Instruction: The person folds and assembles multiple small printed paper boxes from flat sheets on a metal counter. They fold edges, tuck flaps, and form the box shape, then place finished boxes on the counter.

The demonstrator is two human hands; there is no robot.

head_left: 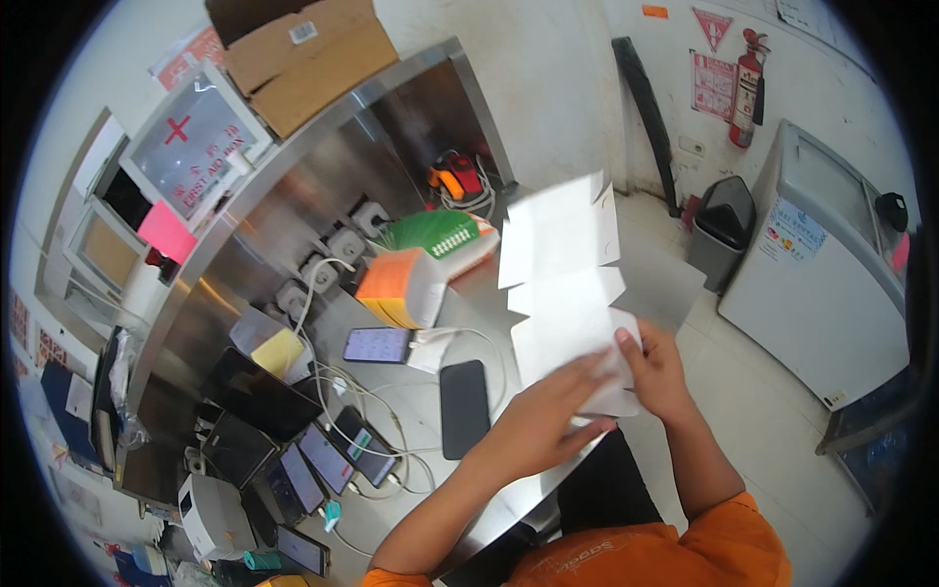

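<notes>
Both hands gripped a flat white carton blank (567,284) at its near end: left hand (548,411) pinching below, right hand (653,367) beside it. Panels above lay unfolded; forming seemingly barely begun.

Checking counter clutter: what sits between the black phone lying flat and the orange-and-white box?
In the head view, a lit phone with a white charger cable lies between the black phone and the orange-and-white box, on the steel counter.
</notes>
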